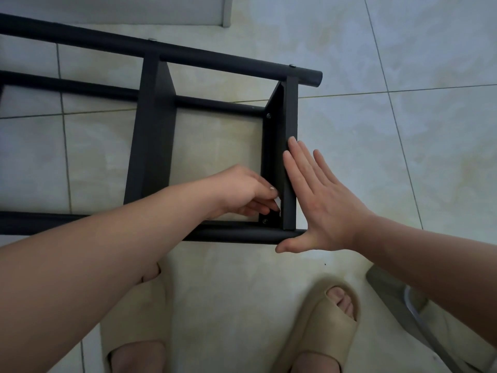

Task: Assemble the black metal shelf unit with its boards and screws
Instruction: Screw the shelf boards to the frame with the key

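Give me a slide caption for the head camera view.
Flat right hand braces the end board of the black shelf frame; left hand pinches a small white piece inside.

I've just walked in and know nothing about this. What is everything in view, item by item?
shelf frame: one, black metal tubes, lying on its side on the floor
middle board: one, black, set across the frame
end board: one, black, at the frame's right end
screw heads: four seen, metallic; two on the far tube, two inside the end board
small white piece: one, white, at the end board's near inner corner; too small to identify
floor tiles: many, pale, underneath everything
grey slipper: one, grey, lower right
beige slippers: two, beige, on the feet
left hand: one, pinching the white piece
right hand: one, flat against the end board's outer side
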Motion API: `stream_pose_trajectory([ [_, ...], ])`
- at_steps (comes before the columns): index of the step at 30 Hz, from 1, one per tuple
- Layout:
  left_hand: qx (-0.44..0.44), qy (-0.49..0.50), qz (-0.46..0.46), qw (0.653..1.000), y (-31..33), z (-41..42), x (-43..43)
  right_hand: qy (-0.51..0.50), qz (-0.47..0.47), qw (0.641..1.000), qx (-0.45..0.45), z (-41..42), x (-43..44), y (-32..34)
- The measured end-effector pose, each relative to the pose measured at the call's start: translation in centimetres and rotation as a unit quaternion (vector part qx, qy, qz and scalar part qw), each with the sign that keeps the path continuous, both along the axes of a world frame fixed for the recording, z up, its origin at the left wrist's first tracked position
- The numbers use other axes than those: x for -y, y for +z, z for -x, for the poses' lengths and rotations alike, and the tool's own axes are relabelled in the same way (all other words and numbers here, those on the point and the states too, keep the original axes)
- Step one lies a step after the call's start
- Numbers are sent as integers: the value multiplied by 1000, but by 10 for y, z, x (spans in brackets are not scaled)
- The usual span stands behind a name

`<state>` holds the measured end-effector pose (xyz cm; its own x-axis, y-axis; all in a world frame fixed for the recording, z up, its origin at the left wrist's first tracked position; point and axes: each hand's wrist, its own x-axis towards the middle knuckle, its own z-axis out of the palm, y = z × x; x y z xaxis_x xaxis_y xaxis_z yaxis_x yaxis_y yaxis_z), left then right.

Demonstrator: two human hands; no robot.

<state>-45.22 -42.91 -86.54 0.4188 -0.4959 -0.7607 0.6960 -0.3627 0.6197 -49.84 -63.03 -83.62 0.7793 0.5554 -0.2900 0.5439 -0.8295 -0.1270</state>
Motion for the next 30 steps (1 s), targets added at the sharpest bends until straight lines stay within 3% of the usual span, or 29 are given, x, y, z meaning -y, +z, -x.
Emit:
stream_pose_trajectory([
  [7,33,-14,-23,999,2,1,-1,2,-5,1000,2,0,1,-2],
  [14,18,53,9,998,3,3,-1,5,-4,1000,1,0,1,-3],
  [21,39,0,-15,999,6,1,-4,3,-6,1000,3,0,1,-4],
  [30,-36,31,21,999,2,4,-2,5,-8,1000,9,0,1,-4],
])
